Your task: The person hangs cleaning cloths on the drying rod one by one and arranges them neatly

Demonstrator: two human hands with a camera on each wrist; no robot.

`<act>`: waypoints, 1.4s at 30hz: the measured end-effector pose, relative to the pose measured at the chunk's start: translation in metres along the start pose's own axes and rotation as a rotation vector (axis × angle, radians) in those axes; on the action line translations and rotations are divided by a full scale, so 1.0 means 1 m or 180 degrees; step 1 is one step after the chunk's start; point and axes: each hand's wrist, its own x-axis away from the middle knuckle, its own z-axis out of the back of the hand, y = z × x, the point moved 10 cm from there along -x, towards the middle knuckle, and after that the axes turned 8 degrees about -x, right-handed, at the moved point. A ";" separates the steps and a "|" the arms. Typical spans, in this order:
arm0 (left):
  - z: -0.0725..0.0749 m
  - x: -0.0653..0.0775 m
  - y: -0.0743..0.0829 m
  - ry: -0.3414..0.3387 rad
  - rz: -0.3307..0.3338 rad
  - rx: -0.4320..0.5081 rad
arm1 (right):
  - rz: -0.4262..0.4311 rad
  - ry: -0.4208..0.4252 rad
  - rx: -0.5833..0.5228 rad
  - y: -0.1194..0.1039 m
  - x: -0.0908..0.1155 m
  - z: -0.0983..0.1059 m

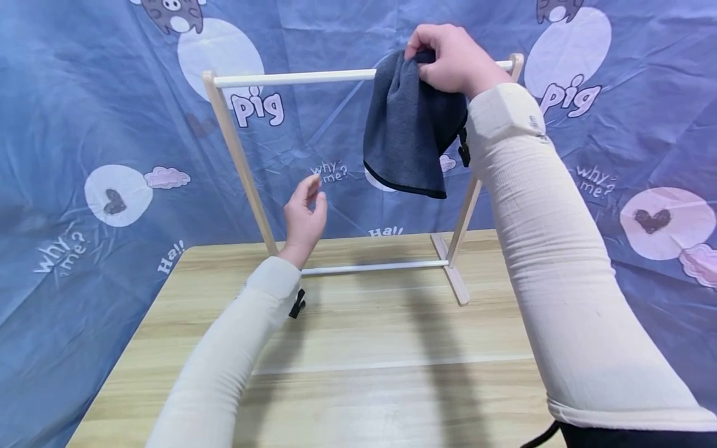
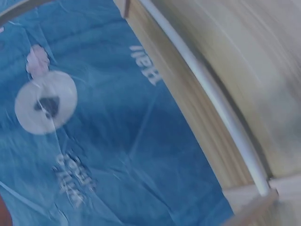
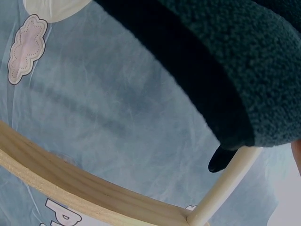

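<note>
A dark grey towel [image 1: 400, 124] with black edging hangs at the right part of the rack's white top bar [image 1: 297, 78]. My right hand [image 1: 448, 59] pinches the towel's upper edge between thumb and fingers, at the height of the bar. In the right wrist view the fuzzy towel [image 3: 268, 80] fills the upper right, its black border close against the bar [image 3: 228, 186]. Lower down on the left, my left hand [image 1: 305, 214] is raised in front of the rack, fingers loosely bent and holding nothing. Only a sliver of that hand shows in the left wrist view.
The wooden rack has a left post [image 1: 241, 158], a right post [image 1: 466, 214], a foot [image 1: 450, 270] and a white lower bar [image 1: 381, 267]. It stands at the back of the wood-grain table [image 1: 358, 330]. A blue printed curtain [image 1: 313, 130] hangs close behind it.
</note>
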 end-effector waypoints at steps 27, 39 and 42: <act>-0.072 -0.009 0.011 -0.0158 0.1170 0.1220 | 0.0056 0.0089 0.0089 -0.001 0.003 0.001; -0.087 -0.014 0.006 -0.0052 0.1369 0.1324 | 0.0041 0.0131 0.0113 -0.002 0.006 -0.001; -0.091 -0.013 0.004 -0.0034 0.1472 0.1490 | 0.0010 0.0115 0.0085 0.000 0.007 -0.002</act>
